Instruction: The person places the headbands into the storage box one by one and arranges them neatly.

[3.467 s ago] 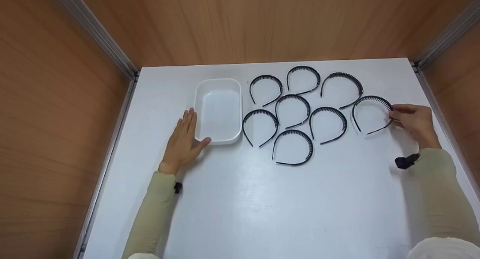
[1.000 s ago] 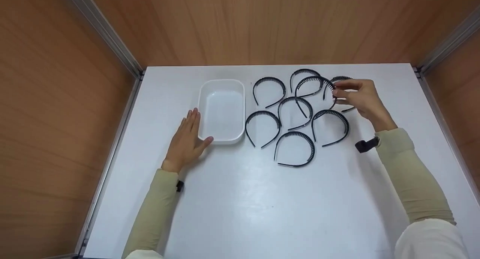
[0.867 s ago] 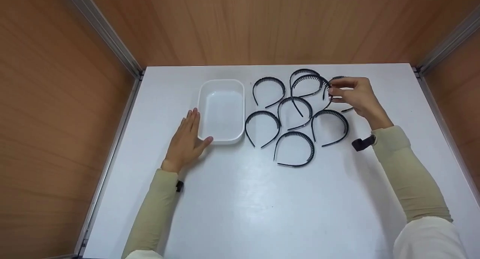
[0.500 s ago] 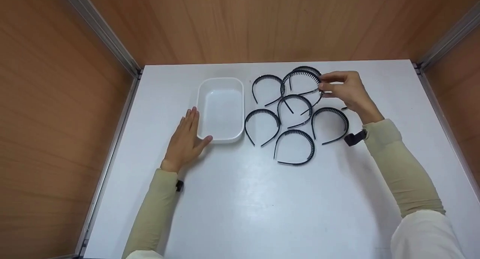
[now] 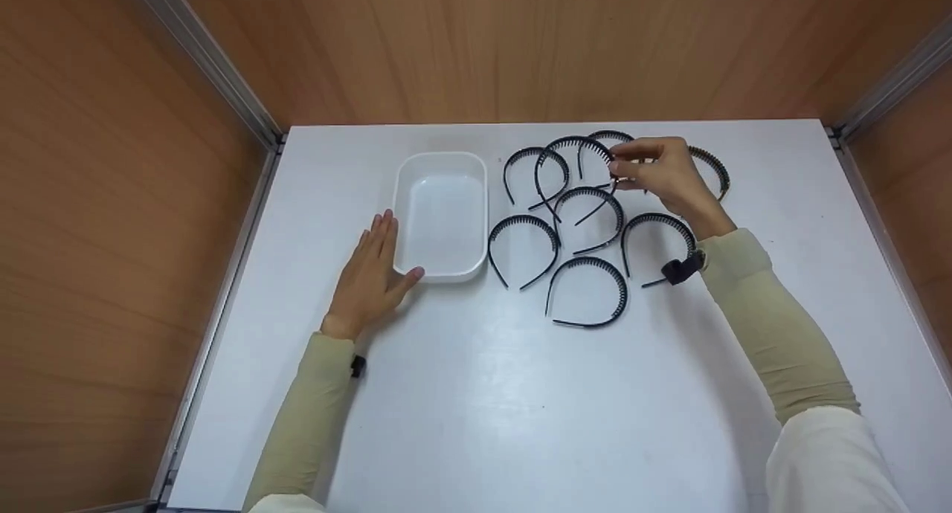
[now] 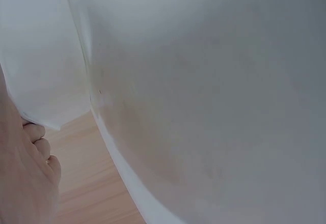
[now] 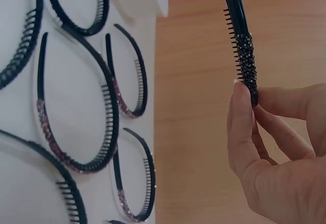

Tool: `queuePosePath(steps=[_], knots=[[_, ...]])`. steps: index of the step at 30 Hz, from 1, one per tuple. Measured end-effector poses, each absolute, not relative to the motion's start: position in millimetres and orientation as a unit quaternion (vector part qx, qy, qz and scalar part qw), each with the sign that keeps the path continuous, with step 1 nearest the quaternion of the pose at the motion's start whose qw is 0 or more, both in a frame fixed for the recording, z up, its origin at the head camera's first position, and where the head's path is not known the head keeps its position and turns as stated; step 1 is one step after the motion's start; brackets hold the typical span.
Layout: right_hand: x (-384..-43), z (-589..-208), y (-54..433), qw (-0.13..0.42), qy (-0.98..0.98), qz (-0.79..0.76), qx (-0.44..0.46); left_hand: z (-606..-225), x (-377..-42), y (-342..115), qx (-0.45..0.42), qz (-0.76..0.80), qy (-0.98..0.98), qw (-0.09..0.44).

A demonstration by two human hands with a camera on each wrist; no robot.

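Note:
My right hand pinches a black toothed headband by its right side, thumb against fingers, holding it over others lying at the back of the table. The right wrist view shows dark glittering stones on the band just above the fingertips. My left hand lies along the left side of a white plastic tub, fingers straight at its rim and thumb by its front corner. In the left wrist view the tub's wall fills most of the picture, with part of the hand at the left edge.
Several black headbands lie right of the tub, including a front one and one partly behind the right hand. Some carry pinkish stones, like this headband. Wooden panels wall the white table at the back and sides.
My right hand has picked up the far-right headband and carried it left over the others, moving further left in the last second. The left hand stays at the tub.

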State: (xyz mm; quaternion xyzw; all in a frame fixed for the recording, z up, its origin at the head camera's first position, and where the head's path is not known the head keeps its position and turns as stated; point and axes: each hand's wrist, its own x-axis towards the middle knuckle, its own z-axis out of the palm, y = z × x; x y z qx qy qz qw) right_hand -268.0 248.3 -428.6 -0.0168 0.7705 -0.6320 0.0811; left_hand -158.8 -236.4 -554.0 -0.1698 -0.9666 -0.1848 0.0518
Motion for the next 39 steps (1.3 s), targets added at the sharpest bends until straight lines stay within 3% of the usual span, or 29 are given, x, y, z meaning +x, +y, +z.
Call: queuePosePath(steps=[39], knots=[[-288, -439, 162, 0.133, 0.77, -0.624, -0.03, -547, -156, -241, -0.161, -0.123, -0.978, 0.043]])
